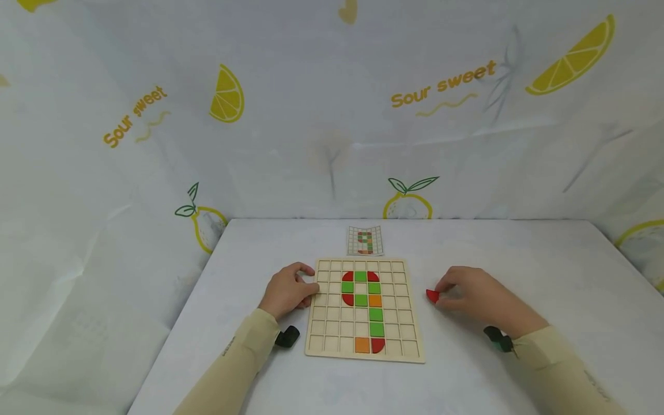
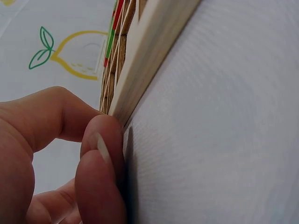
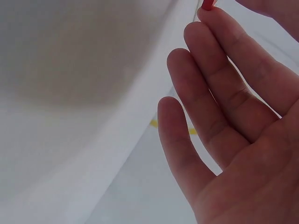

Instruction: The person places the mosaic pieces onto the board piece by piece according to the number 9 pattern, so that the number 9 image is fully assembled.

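Observation:
A square wooden grid board (image 1: 332, 328) lies on the table, several red, green and orange tiles in its cells forming a 9-like shape. My left hand (image 1: 287, 290) grips its left edge, the thumb overlapping the rim; in the left wrist view the bent fingers (image 2: 100, 182) meet the board's side (image 2: 140, 70). Right of the board, my right hand (image 1: 474, 294) pinches a red rounded tile (image 1: 432, 296) between thumb and index finger. Only a sliver of that red tile (image 3: 208, 4) shows in the right wrist view, where the other fingers (image 3: 201, 98) extend loosely.
Just behind the board lies a small printed card (image 1: 365, 241) with a similar coloured grid pattern. The white table (image 1: 207, 323) ends at a hanging cloth (image 1: 311, 115) with lemon prints at the back. A dark wrist device (image 1: 287, 336) sits beside the left sleeve.

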`<state>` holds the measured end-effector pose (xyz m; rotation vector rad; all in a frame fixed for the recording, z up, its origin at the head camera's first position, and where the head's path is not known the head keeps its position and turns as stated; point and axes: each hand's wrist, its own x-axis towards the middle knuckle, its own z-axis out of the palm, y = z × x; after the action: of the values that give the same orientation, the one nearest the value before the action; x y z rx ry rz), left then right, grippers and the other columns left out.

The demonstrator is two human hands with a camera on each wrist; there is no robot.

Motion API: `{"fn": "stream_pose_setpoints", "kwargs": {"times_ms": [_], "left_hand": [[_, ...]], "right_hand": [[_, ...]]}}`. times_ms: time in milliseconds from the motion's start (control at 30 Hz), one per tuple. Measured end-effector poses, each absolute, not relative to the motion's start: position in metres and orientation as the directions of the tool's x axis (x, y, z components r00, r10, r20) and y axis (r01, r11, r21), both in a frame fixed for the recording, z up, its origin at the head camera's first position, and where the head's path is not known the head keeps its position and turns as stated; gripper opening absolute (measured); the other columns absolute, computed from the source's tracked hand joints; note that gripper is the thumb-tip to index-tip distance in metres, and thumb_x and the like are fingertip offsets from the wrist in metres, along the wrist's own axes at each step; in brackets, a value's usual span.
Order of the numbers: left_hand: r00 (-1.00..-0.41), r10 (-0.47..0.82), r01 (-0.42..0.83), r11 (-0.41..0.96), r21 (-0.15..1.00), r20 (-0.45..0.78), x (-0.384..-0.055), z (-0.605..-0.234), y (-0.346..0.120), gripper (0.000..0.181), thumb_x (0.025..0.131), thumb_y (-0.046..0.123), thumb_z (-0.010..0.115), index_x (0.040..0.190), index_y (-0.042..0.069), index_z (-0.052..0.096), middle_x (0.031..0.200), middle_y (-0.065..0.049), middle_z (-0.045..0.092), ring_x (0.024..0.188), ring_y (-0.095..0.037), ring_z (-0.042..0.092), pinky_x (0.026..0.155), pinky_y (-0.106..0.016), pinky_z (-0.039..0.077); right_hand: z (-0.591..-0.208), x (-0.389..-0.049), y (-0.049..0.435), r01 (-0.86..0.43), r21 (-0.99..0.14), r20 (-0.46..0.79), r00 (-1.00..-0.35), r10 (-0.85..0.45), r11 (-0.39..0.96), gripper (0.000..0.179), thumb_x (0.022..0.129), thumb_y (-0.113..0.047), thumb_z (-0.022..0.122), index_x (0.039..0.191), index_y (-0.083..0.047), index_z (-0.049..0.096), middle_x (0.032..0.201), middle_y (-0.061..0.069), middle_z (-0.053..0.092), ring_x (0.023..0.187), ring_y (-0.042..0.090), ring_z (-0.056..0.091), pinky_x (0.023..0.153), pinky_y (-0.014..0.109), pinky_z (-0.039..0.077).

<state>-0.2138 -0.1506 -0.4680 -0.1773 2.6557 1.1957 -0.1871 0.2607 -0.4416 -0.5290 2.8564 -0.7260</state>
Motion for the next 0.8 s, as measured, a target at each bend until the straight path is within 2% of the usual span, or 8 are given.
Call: {"fn": "stream_pose_setpoints", "kwargs": {"times_ms": [367, 800], "left_hand": [[-0.968, -0.013, -0.198, 0.658, 0.727, -0.251, -0.217, -0.471, -0.151, 0.033, 0.091, 0.028, 0.082, 0.12, 0.02, 0.069, 0.069, -0.002, 0.071, 0.054, -0.016, 0.061, 0.057, -0.029, 0.051], [-0.969, -0.015, -0.198, 0.651, 0.733, -0.248, -0.217, -0.47, -0.151, 0.032, 0.091, 0.028, 0.082, 0.119, 0.02, 0.07, 0.069, -0.002, 0.071, 0.054, -0.016, 0.061, 0.057, -0.03, 0.052]], "right_hand": [[-0.432, -0.185, 0.211, -0.302, -0.478, -0.122, -0.907, -0.403, 0.825, 0.014, 0.087, -0.028, 0.09, 0.098, -0.026, 0.081, 0.098, -0.012, 0.07, 0.095, 0.011, 0.063, 0.088, 0.039, 0.058], [-0.419, -0.172, 0.167, -0.44, -0.421, -0.046, -0.863, -0.503, 0.793, 0.013, 0.087, -0.032, 0.091, 0.092, -0.027, 0.08, 0.095, -0.014, 0.067, 0.09, 0.008, 0.06, 0.083, 0.031, 0.057]]}}
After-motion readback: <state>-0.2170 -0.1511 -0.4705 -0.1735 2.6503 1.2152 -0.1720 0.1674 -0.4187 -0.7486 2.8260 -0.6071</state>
